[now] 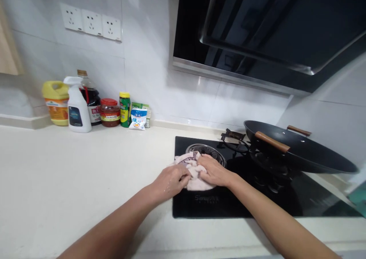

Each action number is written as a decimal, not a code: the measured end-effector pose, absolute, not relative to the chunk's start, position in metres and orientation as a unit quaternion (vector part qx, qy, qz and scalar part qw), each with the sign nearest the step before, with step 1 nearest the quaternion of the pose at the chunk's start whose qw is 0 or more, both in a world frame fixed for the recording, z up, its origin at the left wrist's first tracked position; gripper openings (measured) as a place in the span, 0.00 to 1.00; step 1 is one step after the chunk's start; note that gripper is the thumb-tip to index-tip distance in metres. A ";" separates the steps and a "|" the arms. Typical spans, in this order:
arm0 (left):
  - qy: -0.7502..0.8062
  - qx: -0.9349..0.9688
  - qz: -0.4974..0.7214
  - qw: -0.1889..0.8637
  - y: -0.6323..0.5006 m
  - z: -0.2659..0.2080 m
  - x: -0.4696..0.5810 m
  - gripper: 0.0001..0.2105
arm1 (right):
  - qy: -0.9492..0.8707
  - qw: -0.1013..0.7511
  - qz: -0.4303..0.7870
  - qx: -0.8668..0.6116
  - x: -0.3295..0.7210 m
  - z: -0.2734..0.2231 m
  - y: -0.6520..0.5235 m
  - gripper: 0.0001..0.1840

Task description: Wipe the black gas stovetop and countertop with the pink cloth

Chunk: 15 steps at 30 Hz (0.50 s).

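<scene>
A crumpled, pale pink cloth (197,181) lies on the left part of the black glass gas stove (228,202), against the front of the left burner (206,151). My left hand (172,179) grips its left side with curled fingers. On the cloth's right side, my right hand (213,170) presses down with its fingers closed into the folds. Drops of water show on the back of my left hand. Part of the burner is hidden behind the cloth and my right hand.
A black wok (297,148) with wooden handles rests on the right burner, near a loose pan support (236,143). The range hood (243,34) hangs above. A white spray bottle (78,110), a red-lidded jar (110,113) and several other containers line the wall at left.
</scene>
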<state>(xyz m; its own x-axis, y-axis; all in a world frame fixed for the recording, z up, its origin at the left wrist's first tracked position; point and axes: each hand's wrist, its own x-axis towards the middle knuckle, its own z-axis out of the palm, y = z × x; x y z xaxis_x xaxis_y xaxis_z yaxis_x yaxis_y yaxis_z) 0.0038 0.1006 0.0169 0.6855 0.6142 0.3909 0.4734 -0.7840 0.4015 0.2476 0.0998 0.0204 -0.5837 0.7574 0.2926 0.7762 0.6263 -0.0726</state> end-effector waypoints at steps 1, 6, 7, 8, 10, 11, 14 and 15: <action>0.294 0.908 0.261 0.142 0.100 0.017 0.004 0.11 | -0.890 0.149 -0.018 -0.430 0.255 0.021 0.093 0.03; 0.273 0.917 0.249 0.152 0.094 0.017 0.005 0.12 | -0.887 0.100 0.034 -0.449 0.286 0.028 0.068 0.08; 0.273 0.916 0.250 0.156 0.093 0.018 0.005 0.12 | -0.887 0.086 0.039 -0.452 0.292 0.030 0.065 0.10; 0.274 0.914 0.252 0.160 0.092 0.018 0.005 0.11 | -0.886 0.072 0.044 -0.457 0.297 0.033 0.062 0.12; 0.274 0.910 0.261 0.167 0.090 0.020 0.005 0.11 | -0.880 0.044 0.052 -0.470 0.306 0.039 0.057 0.16; 0.272 0.909 0.266 0.171 0.089 0.021 0.005 0.11 | -0.876 0.029 0.056 -0.478 0.308 0.044 0.054 0.19; 0.270 0.905 0.274 0.182 0.089 0.024 0.005 0.11 | -0.861 -0.015 0.059 -0.505 0.307 0.059 0.044 0.24; 0.271 0.904 0.274 0.186 0.089 0.024 0.005 0.12 | -0.856 -0.027 0.049 -0.513 0.303 0.064 0.040 0.24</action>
<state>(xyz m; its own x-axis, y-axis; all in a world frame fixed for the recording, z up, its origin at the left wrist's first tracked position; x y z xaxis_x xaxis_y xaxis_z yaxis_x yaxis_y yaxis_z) 0.0052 0.0888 0.0244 0.7030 0.5918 0.3946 0.3881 -0.7840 0.4844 0.3030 0.0404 0.0638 -0.4716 0.8766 -0.0955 0.8818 0.4684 -0.0558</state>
